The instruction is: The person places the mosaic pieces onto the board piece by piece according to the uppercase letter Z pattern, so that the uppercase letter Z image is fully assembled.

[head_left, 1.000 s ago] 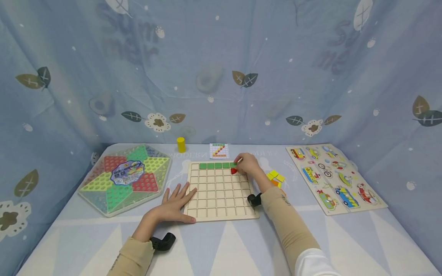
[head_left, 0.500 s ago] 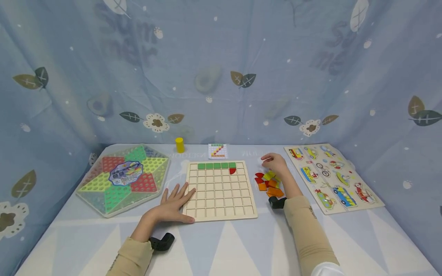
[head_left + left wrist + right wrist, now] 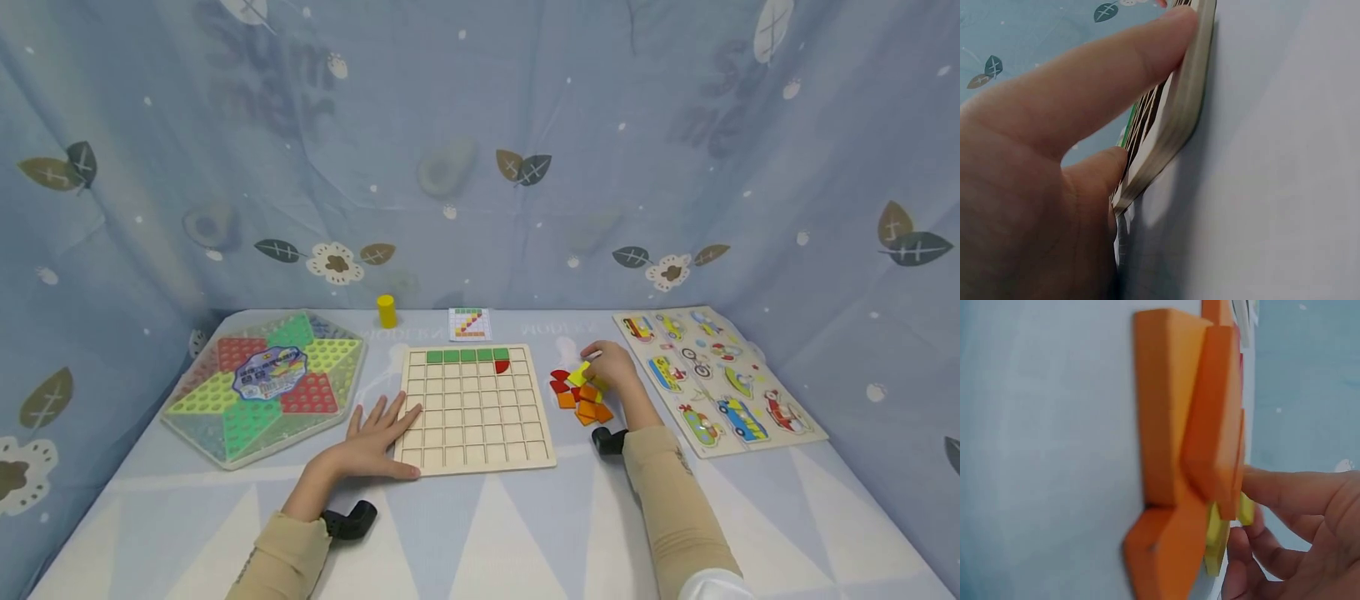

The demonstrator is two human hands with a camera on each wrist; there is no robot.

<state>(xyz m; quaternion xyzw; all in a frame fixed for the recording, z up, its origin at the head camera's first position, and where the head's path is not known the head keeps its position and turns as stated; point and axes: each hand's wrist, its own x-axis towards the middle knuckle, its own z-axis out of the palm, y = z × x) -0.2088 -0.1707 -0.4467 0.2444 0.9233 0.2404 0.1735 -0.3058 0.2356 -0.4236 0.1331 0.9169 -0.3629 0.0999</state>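
Note:
A pale wooden grid board (image 3: 472,412) lies on the table, with a row of green square tiles (image 3: 467,356) along its far side and a red quarter-round tile (image 3: 502,367) just below their right end. My left hand (image 3: 367,446) rests with spread fingers on the board's left edge, and its thumb (image 3: 1160,47) lies on the near rim. Right of the board is a small pile of red, yellow and orange tiles (image 3: 585,408). Over its far side, my right hand (image 3: 617,367) has a yellow tile (image 3: 1246,509) between thumb and fingers. Orange tiles (image 3: 1169,406) partly hide those fingertips.
A hexagonal Chinese checkers board (image 3: 262,387) under a clear cover lies at left. Behind the grid board are a yellow cylinder (image 3: 386,312) and a pattern card (image 3: 470,324). A vehicle peg puzzle (image 3: 716,379) lies at right. A blue curtain (image 3: 450,167) hangs behind.
My right hand left the red tile on the board, moved right to the pile, and came down with its fingers at a yellow tile. My left hand stayed on the board's edge.

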